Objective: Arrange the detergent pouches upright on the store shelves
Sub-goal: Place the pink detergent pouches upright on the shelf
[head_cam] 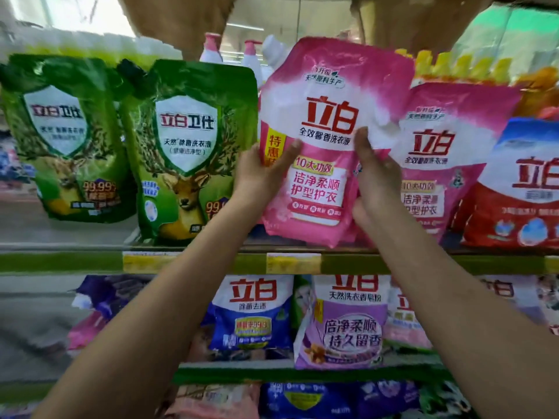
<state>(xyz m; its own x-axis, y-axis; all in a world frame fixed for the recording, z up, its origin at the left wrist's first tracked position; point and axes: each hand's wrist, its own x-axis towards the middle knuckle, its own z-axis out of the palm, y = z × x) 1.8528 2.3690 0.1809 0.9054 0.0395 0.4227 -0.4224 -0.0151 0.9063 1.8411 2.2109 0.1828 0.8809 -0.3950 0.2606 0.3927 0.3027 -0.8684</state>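
- Shelf: its green-edged front lip runs crosswise just below both wrists and bears the row of pouches that the hands reach into.
- Pink pouch: the task's object, held between the two hands and directly ahead of them. Its long axis is near vertical, with the top tipped slightly toward the right hand's side. Its lower edge sits at or just above the shelf lip; contact cannot be told.
- Green pouches: these stand upright beyond the left hand, the nearer one just beside the held pouch's left edge.
- Second pink pouch: it stands beyond the right hand, partly behind the held one and overlapped by it.
- Left hand: it grips the pouch's left edge at mid-height, thumb laid across the front, fingers hidden behind.
- Right hand: it grips the right edge at about the same height, fingers curled onto the front panel.
- Judgement: both hands are equally near, one on each side of the long axis. The coming move appears to turn on bringing that axis upright and seating the base in the gap between the green and pink neighbours.
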